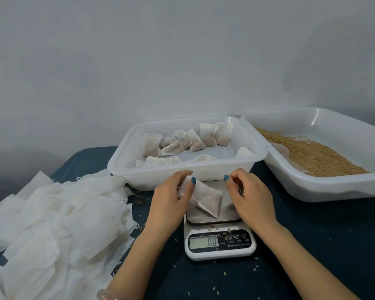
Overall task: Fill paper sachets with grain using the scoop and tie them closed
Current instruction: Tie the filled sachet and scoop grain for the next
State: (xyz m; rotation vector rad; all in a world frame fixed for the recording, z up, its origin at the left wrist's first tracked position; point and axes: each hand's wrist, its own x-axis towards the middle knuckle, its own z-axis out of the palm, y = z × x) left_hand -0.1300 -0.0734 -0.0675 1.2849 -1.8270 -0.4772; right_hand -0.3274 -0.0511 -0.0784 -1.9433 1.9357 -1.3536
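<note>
Holding the filled sachet point(206, 198) by its gathered neck, my left grip point(171, 200) pinches the paper between thumb and fingers. The sachet lies over the scale point(220, 245) platform, its long axis running 10 o'clock to 4 o'clock with the neck at the 10 o'clock end. My right grip point(253, 198) sits at 3 o'clock from that neck, fingers curled; I cannot tell whether it pinches a string. Judgement: the right is nearer for tying, drawing toward 3 o'clock.

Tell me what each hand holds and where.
Left hand pinches the filled sachet at its left end. Right hand is curled; its hold cannot be told.
</note>
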